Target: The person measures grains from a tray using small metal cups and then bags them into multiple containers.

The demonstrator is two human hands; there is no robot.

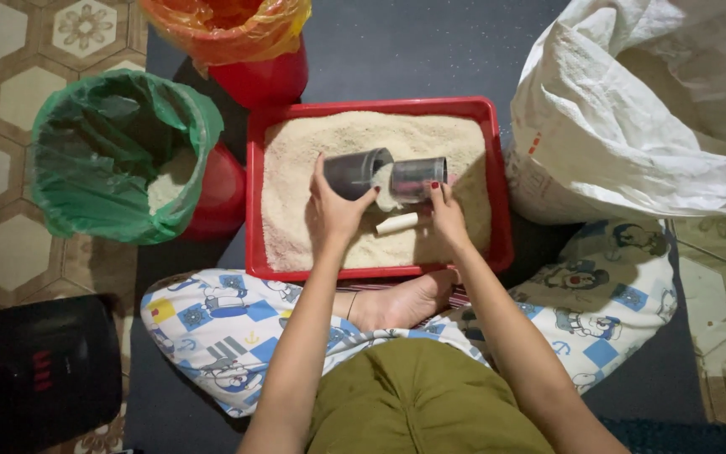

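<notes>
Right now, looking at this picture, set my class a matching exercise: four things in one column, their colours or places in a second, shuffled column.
Things:
1. Tray
2. Bag liner beside the tray
3. Big sack
4. Left hand

Descriptions:
A. white, right of the tray
B. red, full of pale grain
C. holds a grey cup tipped toward a second cup
D. green, lining a red bucket

Pairs: 1-B, 2-D, 3-A, 4-C
</notes>
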